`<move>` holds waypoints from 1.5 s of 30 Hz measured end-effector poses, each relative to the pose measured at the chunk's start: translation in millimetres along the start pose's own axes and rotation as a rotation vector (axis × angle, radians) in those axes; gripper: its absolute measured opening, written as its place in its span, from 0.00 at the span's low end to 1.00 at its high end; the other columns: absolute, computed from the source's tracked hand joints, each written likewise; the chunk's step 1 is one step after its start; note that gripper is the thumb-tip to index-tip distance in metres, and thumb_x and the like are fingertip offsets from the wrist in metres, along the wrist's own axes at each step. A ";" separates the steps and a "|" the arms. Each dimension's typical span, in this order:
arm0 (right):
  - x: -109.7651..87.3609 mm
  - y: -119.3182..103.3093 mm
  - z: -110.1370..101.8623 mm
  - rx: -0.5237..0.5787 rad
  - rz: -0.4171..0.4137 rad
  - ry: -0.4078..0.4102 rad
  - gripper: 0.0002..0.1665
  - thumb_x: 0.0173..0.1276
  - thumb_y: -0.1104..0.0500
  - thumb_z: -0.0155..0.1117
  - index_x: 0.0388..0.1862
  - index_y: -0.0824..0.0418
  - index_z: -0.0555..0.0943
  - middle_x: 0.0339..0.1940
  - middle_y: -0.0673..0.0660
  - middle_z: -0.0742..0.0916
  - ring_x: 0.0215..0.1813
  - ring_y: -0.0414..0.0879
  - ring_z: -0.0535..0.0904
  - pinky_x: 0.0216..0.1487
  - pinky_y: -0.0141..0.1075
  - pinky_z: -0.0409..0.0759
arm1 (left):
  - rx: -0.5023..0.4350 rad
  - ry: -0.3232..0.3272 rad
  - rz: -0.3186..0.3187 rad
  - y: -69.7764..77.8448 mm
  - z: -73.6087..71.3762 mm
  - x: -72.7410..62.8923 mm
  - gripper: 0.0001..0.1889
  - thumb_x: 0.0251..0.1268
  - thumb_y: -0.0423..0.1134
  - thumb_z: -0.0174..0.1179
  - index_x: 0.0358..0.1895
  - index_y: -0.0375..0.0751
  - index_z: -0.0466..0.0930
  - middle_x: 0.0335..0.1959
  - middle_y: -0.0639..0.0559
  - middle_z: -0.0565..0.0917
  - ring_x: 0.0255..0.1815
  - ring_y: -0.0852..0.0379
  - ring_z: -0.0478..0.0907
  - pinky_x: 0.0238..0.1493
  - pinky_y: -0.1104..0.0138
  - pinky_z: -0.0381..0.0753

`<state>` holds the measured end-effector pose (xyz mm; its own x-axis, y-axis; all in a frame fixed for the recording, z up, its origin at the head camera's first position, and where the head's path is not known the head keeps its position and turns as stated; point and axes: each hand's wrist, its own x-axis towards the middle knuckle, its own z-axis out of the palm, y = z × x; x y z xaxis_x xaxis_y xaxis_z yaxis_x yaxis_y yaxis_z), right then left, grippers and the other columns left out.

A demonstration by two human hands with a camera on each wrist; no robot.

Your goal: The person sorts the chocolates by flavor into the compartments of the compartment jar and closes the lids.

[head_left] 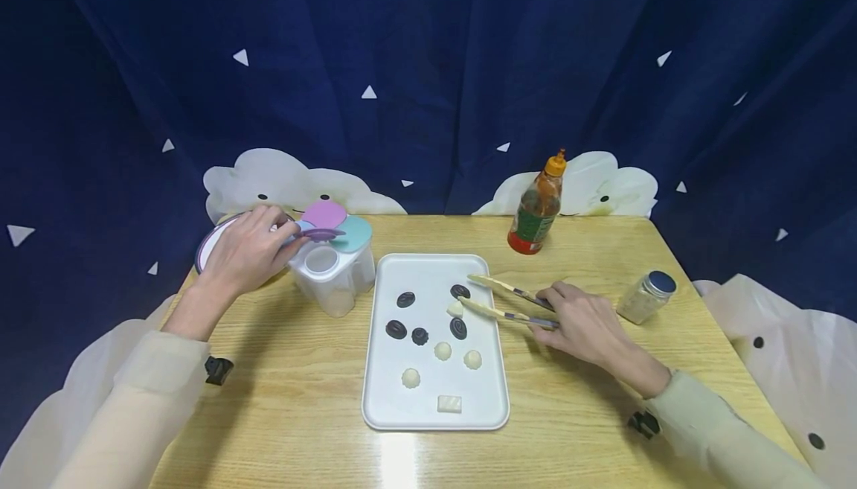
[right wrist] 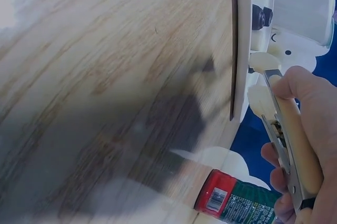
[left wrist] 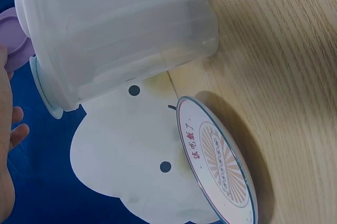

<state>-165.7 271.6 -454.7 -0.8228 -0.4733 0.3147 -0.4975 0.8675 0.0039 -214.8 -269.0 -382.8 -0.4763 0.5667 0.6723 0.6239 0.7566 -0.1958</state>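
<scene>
My left hand (head_left: 251, 247) pinches the edge of a purple flip lid (head_left: 323, 234) on a clear plastic storage container (head_left: 338, 280). That lid is raised and a round opening shows below it; a pink lid (head_left: 324, 213) and a teal lid (head_left: 352, 234) are beside it. In my right hand (head_left: 581, 323) is a pair of tongs (head_left: 498, 312) with cream tips, spread apart over the right side of a white tray (head_left: 437, 267). Under the tips lie a dark chocolate (head_left: 459, 292) and a white chocolate (head_left: 455, 309). Several more dark and white chocolates are spread over the tray.
A sauce bottle (head_left: 535, 210) with an orange cap stands behind the tray on the right. Near my right hand is a small jar (head_left: 646, 297) with a dark blue lid. A patterned plate (left wrist: 216, 161) leans behind my left hand. A dark blue curtain (head_left: 428, 65) closes off the back.
</scene>
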 end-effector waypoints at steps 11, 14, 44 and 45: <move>9.8 -0.8 5.3 0.019 -0.007 -0.046 0.24 0.58 0.40 0.77 0.44 0.55 0.86 0.29 0.47 0.82 0.25 0.37 0.71 0.19 0.32 0.66 | 0.004 -0.004 -0.002 0.7 -0.3 0.6 0.10 0.60 0.37 0.72 0.37 0.36 0.81 0.34 0.40 0.81 0.33 0.39 0.79 0.30 0.53 0.78; 11.4 -0.9 6.6 0.018 -0.012 -0.049 0.24 0.59 0.41 0.77 0.44 0.56 0.86 0.30 0.47 0.82 0.25 0.37 0.71 0.19 0.32 0.66 | 0.005 -0.003 -0.002 0.5 -0.5 0.5 0.10 0.60 0.37 0.72 0.37 0.37 0.81 0.34 0.40 0.81 0.33 0.39 0.79 0.30 0.52 0.78; 78.3 -81.4 -60.1 0.088 -0.285 0.198 0.27 0.60 0.40 0.75 0.47 0.58 0.87 0.38 0.53 0.89 0.31 0.44 0.83 0.23 0.37 0.78 | 0.001 0.010 0.001 -0.1 -1.4 0.0 0.09 0.62 0.39 0.69 0.38 0.38 0.82 0.34 0.40 0.81 0.35 0.39 0.79 0.31 0.51 0.79; 82.4 -85.0 -61.3 0.086 -0.292 0.204 0.27 0.60 0.39 0.75 0.47 0.57 0.87 0.37 0.52 0.89 0.31 0.44 0.83 0.23 0.37 0.77 | 0.000 0.010 0.000 -0.2 -1.4 -0.1 0.09 0.62 0.39 0.69 0.38 0.38 0.82 0.34 0.40 0.81 0.35 0.39 0.79 0.31 0.52 0.78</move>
<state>-174.3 168.2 -370.9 -0.5749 -0.6514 0.4951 -0.7321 0.6798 0.0442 -214.0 -269.7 -381.8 -0.4695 0.5636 0.6796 0.6239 0.7564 -0.1963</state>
